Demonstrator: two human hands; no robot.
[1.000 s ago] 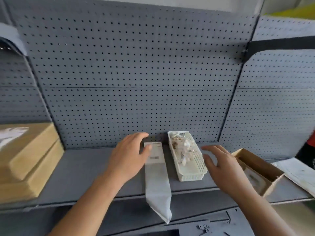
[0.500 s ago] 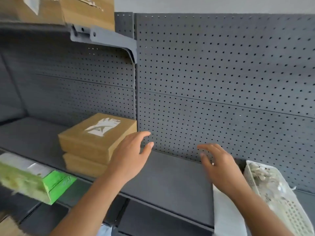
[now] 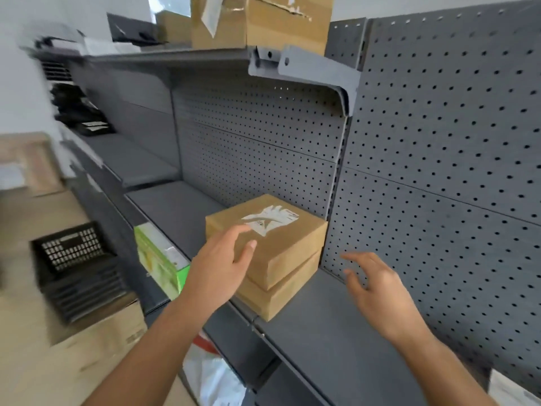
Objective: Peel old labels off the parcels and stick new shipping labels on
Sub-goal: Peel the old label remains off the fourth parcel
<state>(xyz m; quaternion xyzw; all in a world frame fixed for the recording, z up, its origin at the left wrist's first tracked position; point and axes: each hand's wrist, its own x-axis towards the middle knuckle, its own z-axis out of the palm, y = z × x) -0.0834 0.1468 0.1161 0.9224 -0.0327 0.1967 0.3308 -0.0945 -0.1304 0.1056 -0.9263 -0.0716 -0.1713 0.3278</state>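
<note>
Two flat brown cardboard parcels lie stacked on the grey shelf (image 3: 328, 332), against the pegboard upright. The top parcel (image 3: 281, 244) carries a torn white label remnant (image 3: 270, 219) on its upper face; the lower parcel (image 3: 281, 297) shows only its side. My left hand (image 3: 222, 268) hovers open in front of the top parcel's near-left corner, fingertips just short of the label. My right hand (image 3: 377, 291) is open to the right of the stack, over the bare shelf, holding nothing.
A green box (image 3: 159, 259) stands left of the stack on a lower ledge. A black plastic crate (image 3: 76, 268) sits on a large carton (image 3: 96, 341) on the floor. More cardboard boxes (image 3: 260, 22) rest on the upper shelf. A white sheet (image 3: 510, 389) shows at bottom right.
The view has swung left, from the white basket and label strip to the stacked parcels. Both hands stayed open and moved closer to the stack; the basket has left the view.
</note>
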